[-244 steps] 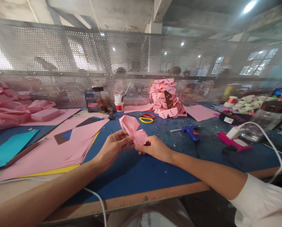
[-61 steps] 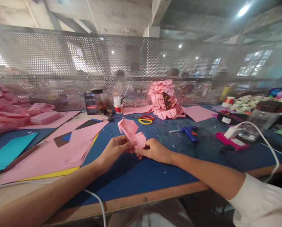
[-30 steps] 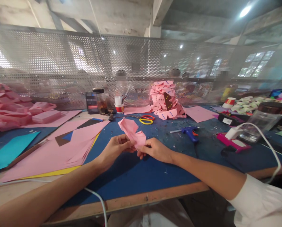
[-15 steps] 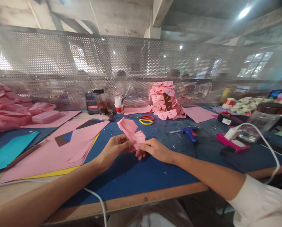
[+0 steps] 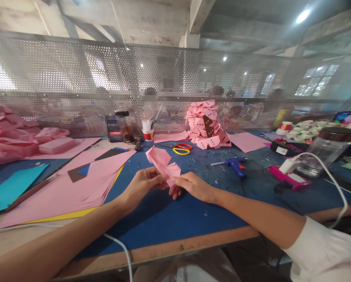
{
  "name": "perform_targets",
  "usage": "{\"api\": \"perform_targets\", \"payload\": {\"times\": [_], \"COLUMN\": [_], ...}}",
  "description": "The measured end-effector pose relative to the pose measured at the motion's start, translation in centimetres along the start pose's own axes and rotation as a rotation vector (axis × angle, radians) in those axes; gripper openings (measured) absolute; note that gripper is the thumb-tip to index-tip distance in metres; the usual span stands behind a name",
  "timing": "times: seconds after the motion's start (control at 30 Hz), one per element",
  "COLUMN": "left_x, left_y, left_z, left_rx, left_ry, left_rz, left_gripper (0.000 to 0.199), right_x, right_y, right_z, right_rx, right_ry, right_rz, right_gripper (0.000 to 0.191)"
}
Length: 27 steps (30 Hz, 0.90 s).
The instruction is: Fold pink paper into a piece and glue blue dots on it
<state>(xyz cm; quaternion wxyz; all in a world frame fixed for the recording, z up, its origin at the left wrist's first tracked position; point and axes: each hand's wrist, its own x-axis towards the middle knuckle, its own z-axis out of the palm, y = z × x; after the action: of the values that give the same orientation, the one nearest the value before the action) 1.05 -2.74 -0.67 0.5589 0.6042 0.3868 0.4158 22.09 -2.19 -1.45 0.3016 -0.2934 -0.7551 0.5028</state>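
Observation:
A folded piece of pink paper [image 5: 162,159] is held up above the blue table mat [image 5: 163,231], between my two hands. My left hand [image 5: 147,180] pinches its lower left side, thumb on top. On the lower right corner, my right hand [image 5: 194,185] grips the same paper, with the fingertips partly hidden behind it. Just beyond the hands lie scissors [image 5: 182,149] with red and yellow handles. A blue glue gun [image 5: 234,166] rests on the mat to the right.
Pink sheets [image 5: 75,188] lie stacked at left, beside a teal sheet [image 5: 15,188]. A pile of dotted pink paper pieces [image 5: 201,121] stands at the back, near a paper cup [image 5: 148,135]. At right are a pink power strip [image 5: 290,178], a white cable and a clear jar [image 5: 316,152].

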Motion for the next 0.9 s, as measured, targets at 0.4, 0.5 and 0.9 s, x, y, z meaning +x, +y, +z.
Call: {"api": "perform_targets", "payload": {"times": [0.4,0.5,0.9], "left_x": [-0.1,0.0,0.0], "left_y": [-0.2,-0.5,-0.6], "left_z": [0.2,0.2,0.1], "left_rx": [0.008,-0.003,-0.053], "left_ry": [-0.055,-0.058,-0.060], "left_rz": [-0.034,-0.042,-0.048], "left_gripper": [0.027,0.027,0.028], "right_x": [-0.1,-0.2,-0.5], "right_y": [0.3,-0.1,-0.6], "right_z": [0.1,0.1,0.1], "right_rx": [-0.119,-0.179,-0.327], "right_ry": [0.017,0.029,0.036], "right_rz": [0.030,0.044,0.011], "right_gripper": [0.032,0.028,0.030]}}
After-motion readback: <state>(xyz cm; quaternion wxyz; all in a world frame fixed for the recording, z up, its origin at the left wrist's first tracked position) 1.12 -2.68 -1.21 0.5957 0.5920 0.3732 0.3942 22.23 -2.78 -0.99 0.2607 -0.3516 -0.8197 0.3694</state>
